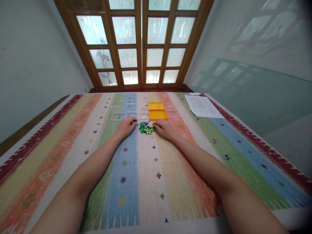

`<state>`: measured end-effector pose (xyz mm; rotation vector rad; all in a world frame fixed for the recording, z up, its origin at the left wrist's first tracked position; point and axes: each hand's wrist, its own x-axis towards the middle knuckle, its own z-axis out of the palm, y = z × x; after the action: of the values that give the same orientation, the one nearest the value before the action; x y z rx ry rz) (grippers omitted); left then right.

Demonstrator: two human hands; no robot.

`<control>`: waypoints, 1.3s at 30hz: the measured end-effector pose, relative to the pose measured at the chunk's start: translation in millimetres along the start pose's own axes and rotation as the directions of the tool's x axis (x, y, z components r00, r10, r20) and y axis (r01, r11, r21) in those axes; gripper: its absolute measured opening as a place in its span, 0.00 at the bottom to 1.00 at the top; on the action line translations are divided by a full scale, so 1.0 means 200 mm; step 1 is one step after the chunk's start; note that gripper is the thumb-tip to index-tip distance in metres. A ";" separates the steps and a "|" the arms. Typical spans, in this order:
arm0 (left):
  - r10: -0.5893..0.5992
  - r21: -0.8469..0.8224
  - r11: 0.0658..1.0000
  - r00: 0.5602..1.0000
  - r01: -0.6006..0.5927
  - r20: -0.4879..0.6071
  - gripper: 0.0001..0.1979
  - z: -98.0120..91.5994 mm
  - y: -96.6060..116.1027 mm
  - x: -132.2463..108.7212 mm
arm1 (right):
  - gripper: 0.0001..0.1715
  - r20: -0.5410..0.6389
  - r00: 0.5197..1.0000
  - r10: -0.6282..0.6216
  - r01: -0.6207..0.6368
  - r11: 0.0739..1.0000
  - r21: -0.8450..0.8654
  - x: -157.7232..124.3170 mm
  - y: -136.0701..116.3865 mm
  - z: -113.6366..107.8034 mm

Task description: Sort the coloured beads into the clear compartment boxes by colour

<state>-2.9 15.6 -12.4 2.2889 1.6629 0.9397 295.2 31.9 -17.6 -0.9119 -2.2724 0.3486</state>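
A small heap of tiny coloured pieces [147,128], mostly green with black and blue, lies on the striped cloth. My left hand [126,125] rests just left of the heap, fingers curled and pinched at its edge; what they hold is too small to see. My right hand [164,127] lies just right of the heap, fingers bent down onto the cloth at the pile's edge. Behind the heap sit an orange tray [157,110] and clear trays [124,112]; one clear tray holds a single green piece [119,116].
The table is covered by a striped, multicoloured cloth [146,169]. A printed sheet of paper [202,106] lies at the far right. Another clear tray [173,110] sits right of the orange one. Wooden glazed doors [141,45] stand beyond the table's far edge.
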 end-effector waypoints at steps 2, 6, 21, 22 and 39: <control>-0.055 -0.001 0.998 0.998 0.055 -0.029 0.13 0.00 -0.01 0.00 | 0.11 0.011 1.000 0.002 -0.002 1.000 -0.004 0.00 0.00 0.00; -0.138 -0.074 0.989 0.985 0.131 -0.102 0.13 0.01 -0.03 0.01 | 0.10 0.022 1.000 -0.010 0.010 1.000 -0.003 0.00 -0.01 -0.01; -0.377 -0.342 0.889 0.911 0.305 -0.167 0.21 0.04 -0.13 0.04 | 0.11 0.069 0.997 -0.028 0.029 1.000 -0.009 0.00 -0.02 -0.01; -0.371 -0.333 0.894 0.913 0.301 -0.171 0.20 0.04 -0.13 0.04 | 0.11 0.073 0.997 -0.028 0.029 0.999 -0.016 0.00 -0.02 -0.01; -0.367 -0.310 0.899 0.918 0.309 -0.150 0.25 0.04 -0.13 0.03 | 0.11 0.079 0.996 -0.039 0.041 0.999 -0.029 0.00 -0.02 -0.01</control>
<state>-17.8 32.1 -27.7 1.6949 1.7941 1.2627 293.9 30.0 -14.9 -0.8811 -2.3703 0.3380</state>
